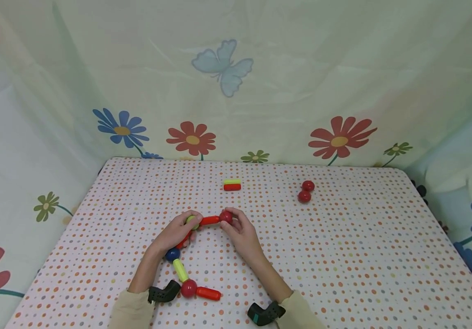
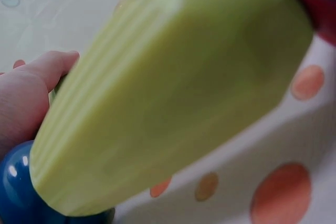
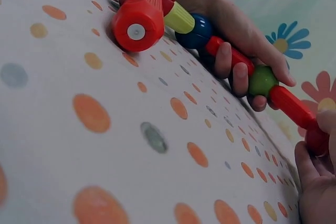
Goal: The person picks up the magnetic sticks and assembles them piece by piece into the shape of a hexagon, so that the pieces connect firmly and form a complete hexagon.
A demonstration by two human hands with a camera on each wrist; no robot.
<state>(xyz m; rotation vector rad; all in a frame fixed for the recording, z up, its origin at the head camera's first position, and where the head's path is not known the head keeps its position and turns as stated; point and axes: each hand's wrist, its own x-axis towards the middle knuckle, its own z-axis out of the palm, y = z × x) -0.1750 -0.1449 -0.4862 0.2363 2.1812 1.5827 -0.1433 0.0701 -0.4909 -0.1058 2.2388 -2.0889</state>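
Observation:
A zigzag chain of toy construction balls and rods lies across the left hand's side of the table. My left hand [image 1: 173, 233] curls round its green ball [image 3: 262, 81] and the red rod [image 3: 239, 59] below it. Between thumb and fingers, my right hand [image 1: 245, 237] pinches a red ball [image 1: 225, 217] at the chain's upper end. Another red rod [image 1: 209, 220] spans from the green ball to that red ball. Under the left wrist the chain runs on through a blue ball [image 1: 172, 254], a yellow-green rod [image 1: 180, 270], a second red ball [image 1: 188, 288] and an end red rod [image 1: 208, 293].
Behind the hands, a yellow-green rod [image 1: 232, 181] and a red rod [image 1: 232, 187] lie side by side. Two loose red balls [image 1: 304, 197] sit together at the back right. A dotted cloth [image 1: 363, 246] covers the table, and a flowered curtain [image 1: 277, 91] hangs behind it.

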